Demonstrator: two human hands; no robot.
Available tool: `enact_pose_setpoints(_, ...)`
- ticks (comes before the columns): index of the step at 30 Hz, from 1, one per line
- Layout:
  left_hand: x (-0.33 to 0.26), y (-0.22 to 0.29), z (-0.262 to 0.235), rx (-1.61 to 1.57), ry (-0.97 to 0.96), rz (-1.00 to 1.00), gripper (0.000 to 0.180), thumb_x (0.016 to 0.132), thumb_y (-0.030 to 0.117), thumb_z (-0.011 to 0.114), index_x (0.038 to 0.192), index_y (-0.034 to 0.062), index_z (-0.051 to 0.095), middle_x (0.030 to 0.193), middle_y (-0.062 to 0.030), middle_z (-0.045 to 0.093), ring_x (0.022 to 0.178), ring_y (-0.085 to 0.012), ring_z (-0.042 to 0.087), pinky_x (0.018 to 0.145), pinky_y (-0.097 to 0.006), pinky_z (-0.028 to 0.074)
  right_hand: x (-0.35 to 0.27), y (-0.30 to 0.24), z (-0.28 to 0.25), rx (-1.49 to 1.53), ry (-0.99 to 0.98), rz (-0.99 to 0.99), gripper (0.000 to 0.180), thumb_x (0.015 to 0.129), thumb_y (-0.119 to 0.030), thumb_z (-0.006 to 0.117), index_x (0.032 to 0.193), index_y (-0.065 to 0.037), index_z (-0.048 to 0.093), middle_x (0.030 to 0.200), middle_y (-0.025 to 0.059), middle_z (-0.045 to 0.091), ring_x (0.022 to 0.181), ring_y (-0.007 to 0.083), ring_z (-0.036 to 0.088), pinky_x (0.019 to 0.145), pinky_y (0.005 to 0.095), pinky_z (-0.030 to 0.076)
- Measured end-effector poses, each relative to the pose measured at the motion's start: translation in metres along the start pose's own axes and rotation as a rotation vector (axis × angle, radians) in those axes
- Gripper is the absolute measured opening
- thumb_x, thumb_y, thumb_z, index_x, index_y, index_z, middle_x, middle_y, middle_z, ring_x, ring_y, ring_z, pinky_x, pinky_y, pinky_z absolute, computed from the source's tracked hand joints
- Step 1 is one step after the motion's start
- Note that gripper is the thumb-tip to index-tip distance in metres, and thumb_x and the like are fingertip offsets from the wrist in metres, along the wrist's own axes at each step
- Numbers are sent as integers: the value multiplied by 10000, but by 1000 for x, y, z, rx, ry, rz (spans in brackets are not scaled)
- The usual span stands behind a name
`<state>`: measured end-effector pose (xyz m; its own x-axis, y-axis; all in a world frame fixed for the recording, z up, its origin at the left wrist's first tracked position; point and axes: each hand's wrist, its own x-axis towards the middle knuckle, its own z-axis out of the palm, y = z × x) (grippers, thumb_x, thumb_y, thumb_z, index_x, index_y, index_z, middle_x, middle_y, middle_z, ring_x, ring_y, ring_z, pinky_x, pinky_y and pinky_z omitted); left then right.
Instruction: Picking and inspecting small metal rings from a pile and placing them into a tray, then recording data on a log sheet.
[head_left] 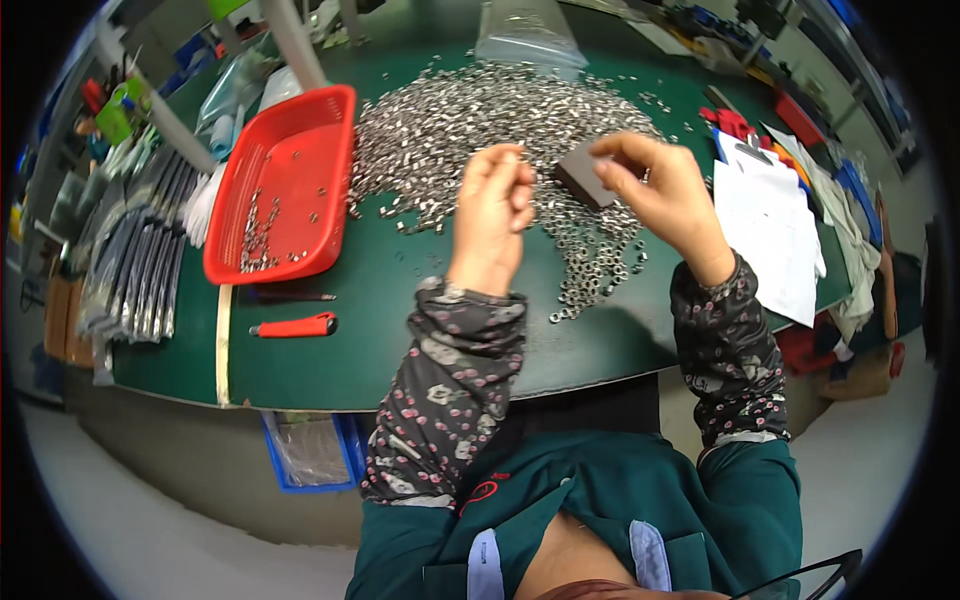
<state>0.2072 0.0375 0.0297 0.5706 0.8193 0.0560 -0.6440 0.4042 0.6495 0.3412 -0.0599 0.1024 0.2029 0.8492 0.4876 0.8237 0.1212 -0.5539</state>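
My left hand (490, 215) is raised over the table, palm side up, its fingers curled in and closed. Whatever its fingertips hold, if anything, is too small to make out. To its right, the thumb and forefinger of my right hand (668, 190) curve toward each other in a pinch. Their tips meet the edge of a grey-brown rectangular block (585, 180) in the picture; I cannot tell whether they grip it. Beneath and beyond both hands spreads a large heap of small shiny metal nuts (450, 120). Some loose nuts (590, 270) trail toward the near edge.
A red plastic basket (335, 180) with a few nuts stands at left. Near it lie a red-handled cutter (295, 327) and stacked plastic-wrapped packs (140, 250). Papers on a clipboard (765, 220) lie at right. A clear bag (530, 30) is at the back; a blue crate (310, 450) sits below.
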Motion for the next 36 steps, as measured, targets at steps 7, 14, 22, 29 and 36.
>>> enact_pose_setpoints(7, -2, 10, -29, 38, 67, -25, 141, 890, 171, 492, 968, 56, 514, 734, -15, 488, 524, -50, 391, 380, -158, 276, -56, 63, -47, -269, 9, 271, 146, 747, -189, 607, 837, -75, 628, 665, 95, 616, 598, 249, 597, 538, 320, 451)
enact_pose_setpoints(14, -3, 4, -25, 37, 28, -111, 118, 873, 128, 508, 967, 57, 519, 769, -30, 529, 532, -50, 434, 377, -153, 310, -65, 95, -67, -543, 59, 306, 129, 755, -152, 594, 846, -66, 625, 710, 108, 629, 617, 239, 608, 570, 316, 465)
enact_pose_setpoints(22, -4, -8, -18, 163, 38, -123, 170, 831, 180, 576, 944, 70, 514, 738, -3, 545, 531, -14, 422, 395, -127, 275, -32, -20, -14, -184, -62, -174, 166, 697, -48, 623, 860, -35, 594, 722, 110, 595, 628, 255, 574, 563, 325, 451)
enact_pose_setpoints(29, -1, -9, -23, 169, 41, -118, 104, 843, 162, 558, 904, 84, 530, 706, 5, 542, 529, -19, 430, 396, -144, 283, -22, -110, 68, -106, -480, -748, 257, 626, -95, 643, 851, -22, 542, 659, 72, 518, 631, 237, 549, 556, 327, 449)
enact_pose_setpoints(36, -15, 22, -32, 306, 184, -80, 153, 840, 196, 566, 935, 82, 530, 729, 1, 543, 527, -17, 427, 398, -139, 309, -33, -93, 65, -55, -228, -703, 223, 666, -121, 639, 855, -41, 553, 647, 50, 486, 595, 204, 522, 511, 307, 435)
